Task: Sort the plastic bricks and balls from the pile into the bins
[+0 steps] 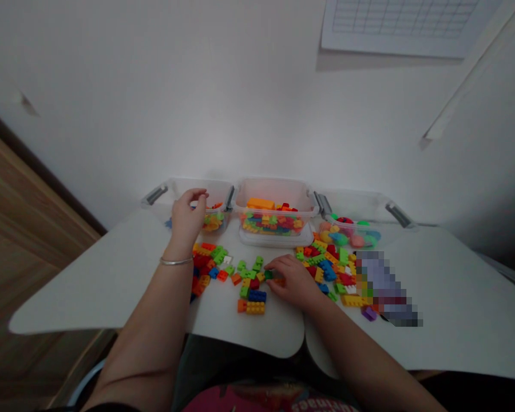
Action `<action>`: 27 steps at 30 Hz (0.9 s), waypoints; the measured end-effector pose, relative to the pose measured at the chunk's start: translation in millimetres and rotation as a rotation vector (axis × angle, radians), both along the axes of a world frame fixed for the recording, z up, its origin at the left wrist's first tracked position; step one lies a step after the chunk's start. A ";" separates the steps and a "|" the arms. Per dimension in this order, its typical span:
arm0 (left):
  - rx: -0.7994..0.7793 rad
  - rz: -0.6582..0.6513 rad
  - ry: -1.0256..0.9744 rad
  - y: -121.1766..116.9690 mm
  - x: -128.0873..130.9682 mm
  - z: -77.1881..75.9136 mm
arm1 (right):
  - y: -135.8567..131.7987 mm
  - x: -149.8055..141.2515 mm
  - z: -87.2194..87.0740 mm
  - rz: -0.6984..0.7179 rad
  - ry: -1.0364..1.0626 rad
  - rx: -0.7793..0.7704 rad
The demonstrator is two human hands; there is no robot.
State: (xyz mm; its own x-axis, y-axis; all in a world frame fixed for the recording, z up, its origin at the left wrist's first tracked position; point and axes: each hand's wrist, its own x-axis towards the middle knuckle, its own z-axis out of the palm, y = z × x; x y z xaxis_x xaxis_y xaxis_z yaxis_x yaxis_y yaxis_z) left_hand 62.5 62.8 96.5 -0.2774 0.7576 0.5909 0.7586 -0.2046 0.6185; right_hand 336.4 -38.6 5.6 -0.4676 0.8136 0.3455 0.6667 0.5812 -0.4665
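Note:
My left hand (189, 212) is raised at the left clear bin (184, 184). Its thumb and fingertips come together in a pinch, and whatever may be between them is too small to make out. On the table, my right hand (294, 280) has its thumb and fingers around a dark green toy brick (268, 275). Partly under that palm lies an orange brick (280, 281). Just left of it are light green bricks (249, 274), a dark red one (254, 284), a blue brick (257, 296) and a yellow brick (256, 308).
Loose bricks are heaped left (203, 263) and right (326, 266). A middle clear bin (274, 186) of bricks stands on a white lid (249, 239). The right bin (352, 200) holds rounded colourful pieces. A blurred-out patch (386, 289) covers something at right. Behind is a wall (257, 114).

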 end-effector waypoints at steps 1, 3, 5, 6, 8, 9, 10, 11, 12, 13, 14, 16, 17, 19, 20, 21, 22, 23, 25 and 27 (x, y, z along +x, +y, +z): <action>0.016 -0.021 -0.024 -5.0 0.4 2.8 | -0.2 -0.2 0.5 0.003 -0.011 -0.003; 0.039 -0.069 -0.021 -17.7 3.8 5.7 | -0.5 -0.6 1.1 0.001 -0.031 -0.009; 0.041 -0.140 0.045 -32.6 11.7 3.5 | -0.4 -1.0 1.2 -0.007 -0.039 -0.006; 0.024 -0.187 0.080 -40.3 17.5 0.2 | -0.2 -1.2 1.0 -0.012 -0.039 -0.002; -0.017 -0.293 0.119 -54.7 32.0 -9.9 | 0.3 -1.6 0.4 -0.022 -0.038 0.010; -0.045 -0.349 0.141 -61.0 40.3 -16.1 | 0.6 -1.7 0.0 -0.031 -0.038 0.016; -0.084 -0.410 0.177 -66.5 48.7 -22.8 | 0.9 -1.9 -0.3 -0.044 -0.039 0.022; -0.108 -0.452 0.210 -70.9 56.9 -29.5 | 1.2 -2.1 -0.7 -0.060 -0.041 0.031; -0.121 -0.485 0.248 -74.5 64.6 -35.9 | 1.6 -2.2 -1.1 -0.077 -0.043 0.039; -0.139 -0.509 0.288 -77.0 71.5 -41.9 | 2.0 -2.4 -1.5 -0.094 -0.047 0.047; -0.157 -0.529 0.332 -78.7 77.2 -47.2 | 2.3 -2.5 -2.0 -0.106 -0.051 0.055; -0.180 -0.539 0.418 -79.8 84.7 -55.4 | 3.0 -2.6 -2.9 -0.105 -0.061 0.067; -0.188 -0.529 0.463 -79.5 86.5 -58.4 | 3.3 -2.7 -3.4 -0.099 -0.065 0.072; -0.201 -0.490 0.551 -78.1 87.0 -62.3 | 3.7 -2.9 -3.9 -0.086 -0.067 0.079; -0.207 -0.468 0.586 -77.2 86.2 -63.4 | 3.9 -3.2 -3.9 -0.087 -0.065 0.079; -0.212 -0.454 0.608 -76.5 85.1 -64.2 | 4.0 -3.5 -3.8 -0.090 -0.063 0.075; -0.214 -0.449 0.620 -75.9 83.9 -64.9 | 4.0 -3.8 -3.4 -0.096 -0.062 0.069; -0.213 -0.449 0.622 -75.6 82.9 -65.6 | 3.9 -4.2 -2.9 -0.103 -0.063 0.060; -0.211 -0.462 0.609 -75.3 81.7 -67.3 | 3.6 -4.8 -1.7 -0.113 -0.070 0.043; -0.218 -0.480 0.601 -75.4 81.4 -69.4 | 3.4 -5.1 -0.9 -0.124 -0.068 0.035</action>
State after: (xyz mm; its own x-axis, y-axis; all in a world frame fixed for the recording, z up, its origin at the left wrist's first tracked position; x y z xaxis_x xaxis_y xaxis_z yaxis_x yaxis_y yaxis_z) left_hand 143.9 -12.6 27.1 0.4268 0.8294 0.3604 0.8349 -0.5146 0.1956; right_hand 331.3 -35.2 4.7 -0.3876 0.8547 0.3454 0.7635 0.5076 -0.3993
